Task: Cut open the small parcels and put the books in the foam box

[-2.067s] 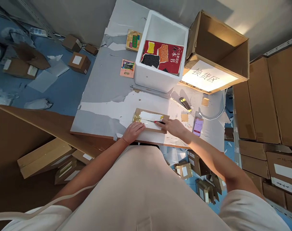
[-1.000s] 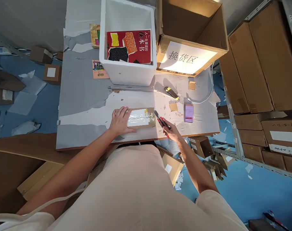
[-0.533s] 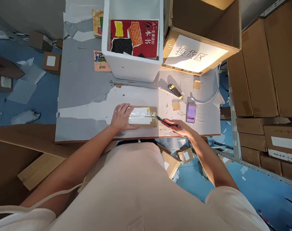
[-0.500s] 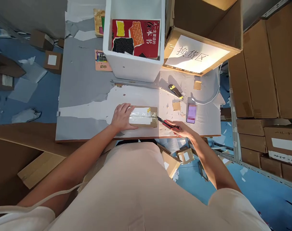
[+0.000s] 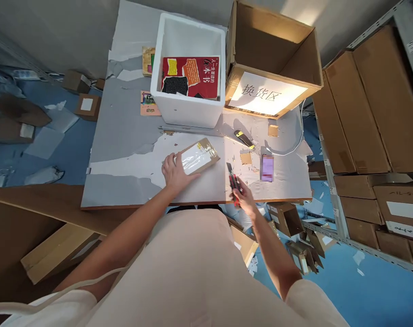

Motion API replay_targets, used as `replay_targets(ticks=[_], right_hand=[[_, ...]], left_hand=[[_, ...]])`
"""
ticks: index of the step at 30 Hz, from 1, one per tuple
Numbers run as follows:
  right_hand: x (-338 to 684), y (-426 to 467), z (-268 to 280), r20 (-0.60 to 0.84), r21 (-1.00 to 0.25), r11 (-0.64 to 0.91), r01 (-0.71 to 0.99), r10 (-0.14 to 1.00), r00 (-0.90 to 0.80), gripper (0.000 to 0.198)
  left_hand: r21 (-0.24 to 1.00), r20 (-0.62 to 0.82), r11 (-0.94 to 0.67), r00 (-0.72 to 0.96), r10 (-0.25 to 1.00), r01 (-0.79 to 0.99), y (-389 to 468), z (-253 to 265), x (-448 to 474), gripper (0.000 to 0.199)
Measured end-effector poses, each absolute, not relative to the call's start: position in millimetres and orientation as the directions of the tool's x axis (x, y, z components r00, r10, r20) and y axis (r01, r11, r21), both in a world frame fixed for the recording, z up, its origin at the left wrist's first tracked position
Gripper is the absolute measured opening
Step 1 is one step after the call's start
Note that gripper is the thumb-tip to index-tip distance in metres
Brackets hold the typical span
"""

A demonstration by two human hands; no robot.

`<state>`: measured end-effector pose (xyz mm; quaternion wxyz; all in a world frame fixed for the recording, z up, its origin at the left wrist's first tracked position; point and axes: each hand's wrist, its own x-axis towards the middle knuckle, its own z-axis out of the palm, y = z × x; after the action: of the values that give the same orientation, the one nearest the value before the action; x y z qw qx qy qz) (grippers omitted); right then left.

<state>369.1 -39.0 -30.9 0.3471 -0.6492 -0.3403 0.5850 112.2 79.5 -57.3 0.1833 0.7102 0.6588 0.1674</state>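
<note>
A small cardboard box (image 5: 197,156) with a white label and shiny clear tape lies tilted on the table, its right end turned up and away from me. Its left end is gripped by my left hand (image 5: 175,172), the thumb along the near side and the fingers over the far side. My right hand (image 5: 243,196) is wrapped around a red and black utility knife (image 5: 234,181) near the table's front edge. The knife's blade points away from me, to the right of the box and apart from it.
Behind the box stand a white foam bin (image 5: 189,111) holding a red book (image 5: 206,75) and an open carton (image 5: 274,77) with a paper sign. To the right lie a yellow-black cutter (image 5: 243,139), cardboard scraps (image 5: 246,158) and a phone (image 5: 267,168). Stacked cartons (image 5: 373,104) fill the right-hand shelf.
The box has turned counterclockwise under my left hand, its right end swinging away from me. My right hand has drawn the knife off the box's end and nearer to me, blade now pointing forward.
</note>
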Motion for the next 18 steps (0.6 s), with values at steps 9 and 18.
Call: replay_targets(ticks=[9, 18], right_hand=[[290.2, 33.6, -59.4, -0.499, -0.841, -0.391, -0.374, 0.829, 0.254, 0.039], [282.1, -45.9, -66.8, -0.616, -0.768, -0.446, -0.458, 0.709, 0.342, 0.037]], left_hand=[[0.705, -0.034, -0.141, 0.231, 0.972, 0.695, 20.2, -70.1, 92.6, 0.052], [0.593, 0.097, -0.306, 0.311, 0.945, 0.745, 134.9, -56.0, 100.5, 0.063]])
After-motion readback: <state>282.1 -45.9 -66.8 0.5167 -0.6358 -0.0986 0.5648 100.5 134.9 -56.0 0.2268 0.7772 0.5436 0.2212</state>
